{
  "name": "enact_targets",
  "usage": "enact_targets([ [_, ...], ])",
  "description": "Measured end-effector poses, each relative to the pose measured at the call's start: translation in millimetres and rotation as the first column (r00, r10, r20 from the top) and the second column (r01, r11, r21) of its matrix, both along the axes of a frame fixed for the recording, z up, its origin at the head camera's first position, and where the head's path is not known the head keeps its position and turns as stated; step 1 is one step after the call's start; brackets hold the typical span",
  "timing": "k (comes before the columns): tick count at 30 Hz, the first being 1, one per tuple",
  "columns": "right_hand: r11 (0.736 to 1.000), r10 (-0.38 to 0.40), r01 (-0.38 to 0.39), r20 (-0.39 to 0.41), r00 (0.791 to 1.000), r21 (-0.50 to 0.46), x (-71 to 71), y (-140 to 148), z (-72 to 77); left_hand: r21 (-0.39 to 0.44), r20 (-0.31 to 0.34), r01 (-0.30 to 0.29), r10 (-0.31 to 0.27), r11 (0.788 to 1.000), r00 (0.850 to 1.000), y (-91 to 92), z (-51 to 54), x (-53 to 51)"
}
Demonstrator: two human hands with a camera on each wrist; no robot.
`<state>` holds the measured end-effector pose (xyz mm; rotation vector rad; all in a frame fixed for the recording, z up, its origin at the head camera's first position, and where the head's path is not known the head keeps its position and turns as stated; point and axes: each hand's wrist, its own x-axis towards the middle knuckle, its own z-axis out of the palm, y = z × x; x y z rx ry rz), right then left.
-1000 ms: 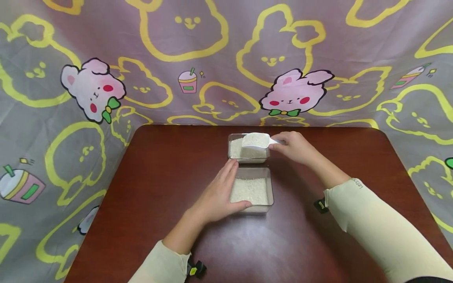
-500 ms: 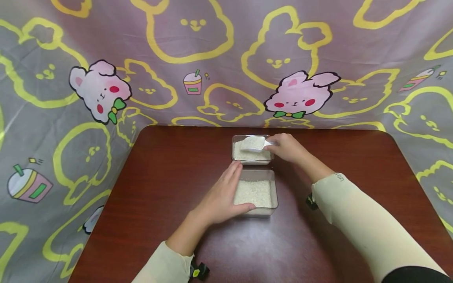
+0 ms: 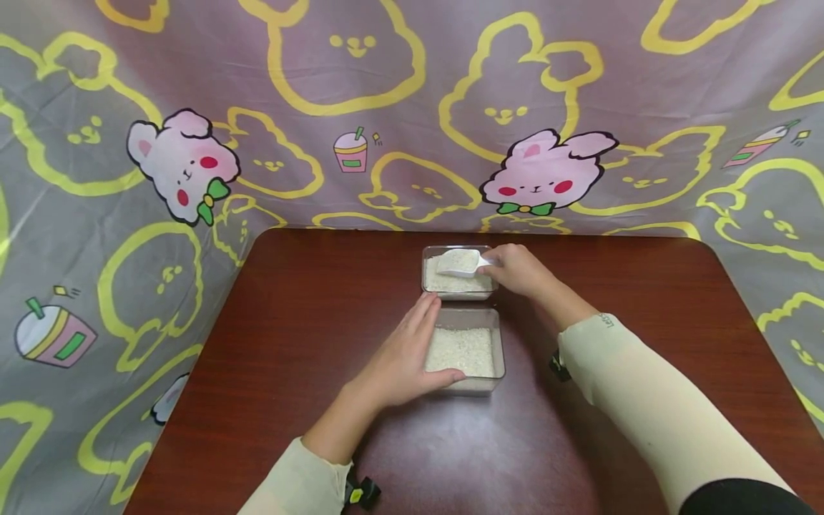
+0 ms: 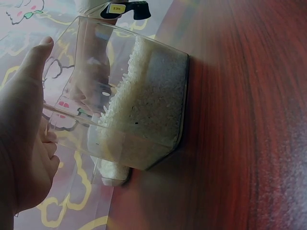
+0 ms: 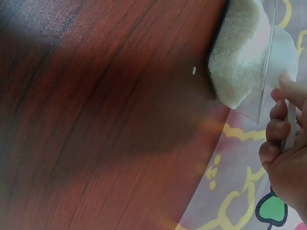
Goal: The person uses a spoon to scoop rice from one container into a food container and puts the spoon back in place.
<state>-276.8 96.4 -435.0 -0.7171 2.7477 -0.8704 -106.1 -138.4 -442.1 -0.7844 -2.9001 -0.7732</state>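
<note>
My right hand (image 3: 518,270) grips the handle of a white scoop (image 3: 458,262) heaped with white rice. That scoop sits over the far clear container (image 3: 458,295), which also holds rice. In the right wrist view, curled fingers (image 5: 276,129) wrap the handle beside the far container's wall. My left hand (image 3: 400,357) rests on the near clear container (image 3: 473,386), fingers straight along its left side and thumb on its front rim. Rice (image 3: 462,352) partly fills this near container. From the left wrist, the thumb (image 4: 36,57) stands apart from the fingers at the rim.
Both containers stand one behind the other on a dark red-brown wooden table (image 3: 309,307). A single rice grain (image 5: 194,70) lies on the tabletop near the far container. Patterned cloth (image 3: 418,86) hangs behind the table and along its sides.
The right hand has lowered the scoop of rice closer to the far container's rice, its forearm shifting left. My left hand keeps its place on the near container. The head view shifted slightly.
</note>
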Motion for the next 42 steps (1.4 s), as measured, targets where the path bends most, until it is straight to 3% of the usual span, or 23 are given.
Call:
enact_targets([
  [15, 0.997, 0.018, -0.017, -0.011, 1.000, 0.077, -1.5, -8.8, -0.6, 0.006, 0.022, -0.001, 0.001, 1.000, 1.000, 0.9, 0.1, 1.0],
  [28, 0.980, 0.008, 0.001, -0.049, 0.999, 0.197, 3.1, -11.0, 22.5, 0.004, -0.010, -0.003, 0.003, 1.000, 1.000, 0.4, -2.5, -0.1],
  [42, 0.958, 0.031, -0.014, -0.054, 0.998, 0.288, 6.9, -1.2, 43.7, 0.026, 0.009, -0.001, 0.001, 1.000, 1.000, 0.5, -1.8, 0.2],
])
